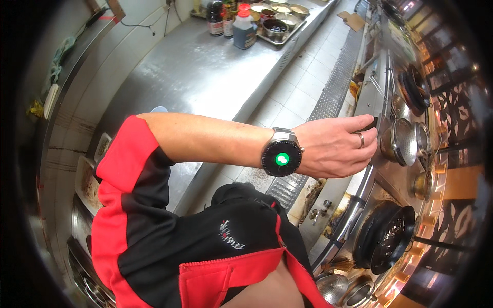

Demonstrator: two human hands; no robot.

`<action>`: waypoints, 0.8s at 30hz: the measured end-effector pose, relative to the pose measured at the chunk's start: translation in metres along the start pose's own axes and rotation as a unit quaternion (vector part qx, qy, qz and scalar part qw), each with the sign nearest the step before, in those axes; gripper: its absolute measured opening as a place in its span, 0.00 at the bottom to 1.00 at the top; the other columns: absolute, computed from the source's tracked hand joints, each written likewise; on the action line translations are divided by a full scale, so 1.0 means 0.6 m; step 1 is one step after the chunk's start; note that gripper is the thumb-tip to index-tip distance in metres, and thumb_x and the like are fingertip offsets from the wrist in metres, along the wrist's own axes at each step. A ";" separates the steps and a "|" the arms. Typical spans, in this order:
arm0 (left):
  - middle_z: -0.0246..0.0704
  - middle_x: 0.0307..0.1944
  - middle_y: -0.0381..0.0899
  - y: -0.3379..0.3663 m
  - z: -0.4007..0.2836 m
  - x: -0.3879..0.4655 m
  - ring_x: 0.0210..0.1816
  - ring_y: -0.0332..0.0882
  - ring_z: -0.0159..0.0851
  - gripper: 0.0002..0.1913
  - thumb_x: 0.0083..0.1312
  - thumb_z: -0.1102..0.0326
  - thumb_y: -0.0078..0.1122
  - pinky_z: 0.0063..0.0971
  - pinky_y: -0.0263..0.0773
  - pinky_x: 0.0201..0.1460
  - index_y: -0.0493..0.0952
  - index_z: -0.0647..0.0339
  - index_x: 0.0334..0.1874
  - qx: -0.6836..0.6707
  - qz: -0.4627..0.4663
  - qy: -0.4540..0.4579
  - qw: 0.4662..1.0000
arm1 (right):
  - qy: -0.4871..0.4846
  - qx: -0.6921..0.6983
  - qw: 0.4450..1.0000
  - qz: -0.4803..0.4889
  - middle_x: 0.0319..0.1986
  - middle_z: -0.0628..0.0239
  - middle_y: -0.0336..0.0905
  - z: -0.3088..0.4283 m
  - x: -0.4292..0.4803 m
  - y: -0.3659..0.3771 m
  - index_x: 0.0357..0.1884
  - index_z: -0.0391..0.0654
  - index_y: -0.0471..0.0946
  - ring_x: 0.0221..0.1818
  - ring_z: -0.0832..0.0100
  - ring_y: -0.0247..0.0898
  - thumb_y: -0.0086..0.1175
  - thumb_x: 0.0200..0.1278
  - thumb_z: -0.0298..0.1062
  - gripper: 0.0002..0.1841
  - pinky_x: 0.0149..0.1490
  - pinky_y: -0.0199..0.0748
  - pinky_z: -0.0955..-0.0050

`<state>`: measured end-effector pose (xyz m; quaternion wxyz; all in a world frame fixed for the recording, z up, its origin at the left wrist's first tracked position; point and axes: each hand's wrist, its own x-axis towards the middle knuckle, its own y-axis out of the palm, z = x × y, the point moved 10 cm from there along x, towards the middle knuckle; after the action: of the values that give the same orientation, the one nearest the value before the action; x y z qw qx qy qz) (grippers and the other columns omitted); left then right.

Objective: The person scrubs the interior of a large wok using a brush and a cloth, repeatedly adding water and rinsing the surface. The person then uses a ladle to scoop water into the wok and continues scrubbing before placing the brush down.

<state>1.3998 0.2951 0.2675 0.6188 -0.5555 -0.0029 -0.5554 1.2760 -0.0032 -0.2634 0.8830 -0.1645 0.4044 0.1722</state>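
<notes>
My left hand (334, 148) is raised across my front, back of the hand up, its fingers loosely bent and pointing right. A ring (360, 140) is on one finger. A round smartwatch (282, 158) with a metal band sits on the wrist, its dark face lit with a green icon. The palm is hidden, so whether it holds anything cannot be seen. Past the fingertips, a perforated metal strainer ladle (405, 141) stands by the range. A black and red jacket (185, 231) covers my arm and chest. My right hand is out of view.
A steel counter (169, 81) bears bottles, a plastic jug (245, 32) with a red cap, and a tray (285, 38) of seasoning bowls. Dark woks (389, 238) sit on the range at right. A perforated drain grate (334, 90) crosses the tiled floor.
</notes>
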 end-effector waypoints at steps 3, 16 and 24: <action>0.38 0.52 0.77 0.015 -0.014 0.035 0.59 0.73 0.42 0.15 0.60 0.61 0.55 0.45 0.60 0.73 0.79 0.60 0.46 -0.005 0.000 0.013 1.000 | 0.009 0.020 1.000 -0.014 0.37 0.64 0.79 -0.019 -0.009 -0.028 0.61 0.42 0.76 0.38 0.69 0.76 0.48 0.73 0.31 0.17 0.43 0.76 0.67; 0.35 0.46 0.77 0.161 -0.111 0.097 0.56 0.74 0.39 0.12 0.58 0.63 0.57 0.43 0.61 0.71 0.77 0.60 0.42 -0.028 0.128 0.047 0.990 | 0.027 0.092 0.994 -0.054 0.39 0.62 0.81 -0.099 -0.046 -0.135 0.62 0.42 0.75 0.40 0.66 0.77 0.46 0.74 0.33 0.18 0.46 0.76 0.65; 0.33 0.42 0.75 0.170 -0.178 0.170 0.54 0.73 0.39 0.12 0.56 0.62 0.57 0.44 0.59 0.71 0.77 0.57 0.40 -0.038 0.120 0.077 0.989 | 0.027 0.124 0.990 -0.065 0.41 0.60 0.81 -0.158 -0.069 -0.174 0.62 0.42 0.75 0.41 0.65 0.77 0.45 0.75 0.34 0.18 0.47 0.75 0.63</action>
<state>1.4437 0.1281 0.2202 0.6577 -0.5306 0.1323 -0.5181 1.2341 -0.1434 -0.2743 0.8945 -0.0841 0.4351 0.0586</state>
